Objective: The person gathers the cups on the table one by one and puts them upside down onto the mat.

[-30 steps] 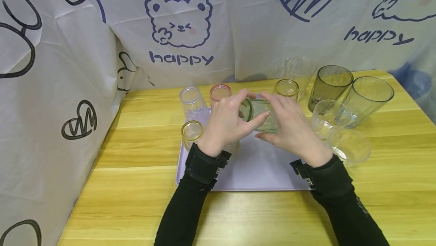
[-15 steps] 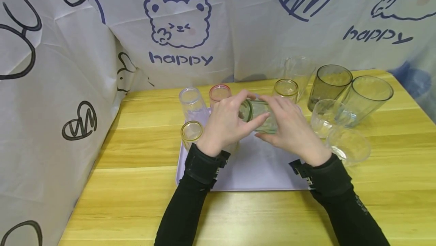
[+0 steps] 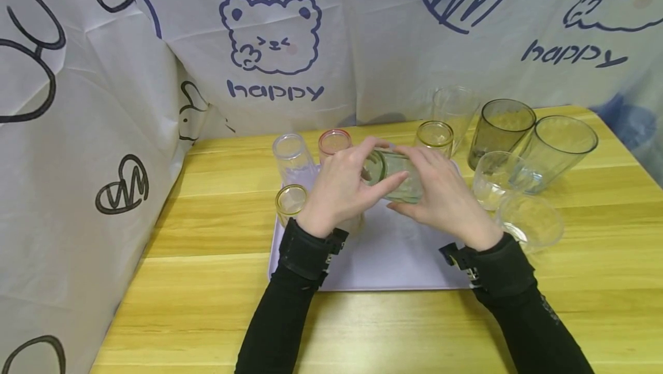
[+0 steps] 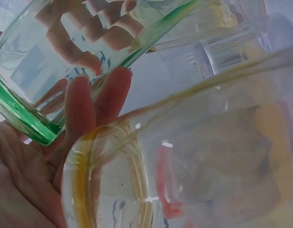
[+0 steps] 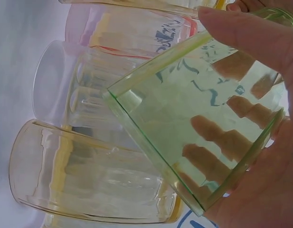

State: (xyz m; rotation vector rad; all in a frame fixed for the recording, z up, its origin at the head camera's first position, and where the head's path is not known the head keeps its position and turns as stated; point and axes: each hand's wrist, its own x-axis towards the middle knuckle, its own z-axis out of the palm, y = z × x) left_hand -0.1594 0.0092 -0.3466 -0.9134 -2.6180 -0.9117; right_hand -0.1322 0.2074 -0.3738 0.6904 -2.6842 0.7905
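Above a lilac tray [image 3: 399, 264], both hands hold a pale green glass [image 3: 397, 164] tipped on its side. My left hand [image 3: 336, 190] grips its left end, with a thick green edge [image 4: 46, 135] near the palm in the left wrist view. Fingers and thumb of my right hand [image 3: 448, 195] curl round the glass's right part; several fingers show through the green glass [image 5: 155, 118] in the right wrist view. Closest to the left wrist is an amber-rimmed glass [image 3: 292, 198], upside down on the tray.
A clear glass [image 3: 289, 149], a red-rimmed glass [image 3: 334, 141] and another amber-rimmed glass [image 3: 435, 132] stand upside down towards the back. On the right are a smoky grey glass [image 3: 502, 132], a bluish glass [image 3: 561, 147] and several clear ones. A printed cloth [image 3: 279, 115] hangs behind the wooden table [image 3: 207, 282].
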